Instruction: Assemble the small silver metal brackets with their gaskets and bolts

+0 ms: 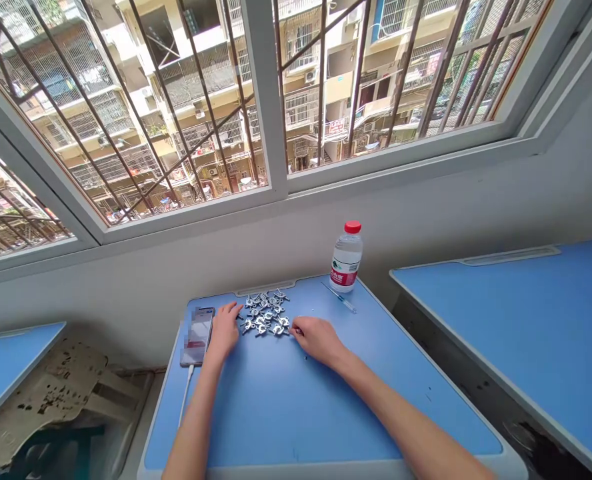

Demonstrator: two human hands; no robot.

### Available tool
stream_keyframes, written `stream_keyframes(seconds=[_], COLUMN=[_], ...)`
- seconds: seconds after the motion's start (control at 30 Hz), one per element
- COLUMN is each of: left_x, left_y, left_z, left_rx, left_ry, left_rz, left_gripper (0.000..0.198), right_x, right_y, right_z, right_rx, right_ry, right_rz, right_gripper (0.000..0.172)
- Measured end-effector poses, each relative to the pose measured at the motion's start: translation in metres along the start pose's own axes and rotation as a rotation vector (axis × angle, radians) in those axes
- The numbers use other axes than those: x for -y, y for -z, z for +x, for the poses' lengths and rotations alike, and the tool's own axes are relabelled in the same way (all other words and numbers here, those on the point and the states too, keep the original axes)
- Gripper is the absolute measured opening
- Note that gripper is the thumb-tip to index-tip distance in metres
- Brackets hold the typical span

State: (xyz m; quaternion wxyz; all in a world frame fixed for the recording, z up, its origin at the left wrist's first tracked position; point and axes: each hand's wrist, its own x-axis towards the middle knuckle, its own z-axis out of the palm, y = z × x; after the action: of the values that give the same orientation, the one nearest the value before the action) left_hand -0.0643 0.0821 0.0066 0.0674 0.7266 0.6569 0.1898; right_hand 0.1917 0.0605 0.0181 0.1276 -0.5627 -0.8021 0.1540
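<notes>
A pile of small silvery metal pieces (266, 313) lies near the back of the blue desk (276, 413). My left hand (226, 328) rests at the pile's left side, its fingers apart and reaching forward, with a small dark bit by the fingertips. At the pile's right edge is my right hand (317, 339), its fingers curled together at the nearest pieces; whatever they pinch is too small to make out. A phone (197, 337) with a white cable (186, 393) plugged in lies just left of my left hand.
A water bottle (346, 259) with a red cap stands at the desk's back right corner, beside a thin pen-like tool (343, 299). Another blue desk (536, 313) is at the right. Behind are a wall and barred windows; a worn chair (46, 393) is at left.
</notes>
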Motion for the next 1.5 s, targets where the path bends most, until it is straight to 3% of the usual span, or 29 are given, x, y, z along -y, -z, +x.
stream_keyframes(seconds=[0.2, 0.53, 0.67, 0.77, 0.93, 1.1, 1.27, 1.5], left_x=[0.007, 0.01, -0.004, -0.027, -0.073, -0.097, -0.099, -0.078], left_y=[0.007, 0.018, 0.037, 0.044, 0.027, 0.01, 0.007, -0.011], left_z=[0.015, 0.012, -0.002, -0.024, -0.056, -0.062, -0.061, -0.04], left_rx=[0.108, 0.039, -0.005, 0.051, 0.331, 0.434, 0.454, 0.347], left_ry=[0.007, 0.048, 0.003, -0.09, -0.182, -0.208, -0.245, -0.375], left_rz=[0.004, -0.035, -0.083, -0.135, -0.151, -0.043, -0.048, -0.254], left_gripper=[0.044, 0.013, 0.013, 0.012, 0.011, 0.014, 0.016, 0.029], right_x=[-0.003, -0.007, -0.018, -0.03, -0.05, -0.057, -0.055, -0.04], right_y=[0.006, 0.012, 0.017, 0.023, 0.031, 0.031, 0.03, 0.019], right_z=[0.001, 0.001, 0.003, 0.005, 0.006, 0.007, 0.008, 0.009], right_rx=[-0.008, -0.056, -0.115, -0.174, -0.244, -0.255, -0.213, -0.123], right_ry=[-0.016, -0.024, -0.077, -0.13, -0.207, -0.238, -0.234, -0.153], right_rz=[-0.002, 0.017, 0.031, 0.047, 0.069, 0.066, 0.061, 0.034], right_gripper=[0.021, 0.022, 0.021, 0.021, 0.022, 0.02, 0.019, 0.018])
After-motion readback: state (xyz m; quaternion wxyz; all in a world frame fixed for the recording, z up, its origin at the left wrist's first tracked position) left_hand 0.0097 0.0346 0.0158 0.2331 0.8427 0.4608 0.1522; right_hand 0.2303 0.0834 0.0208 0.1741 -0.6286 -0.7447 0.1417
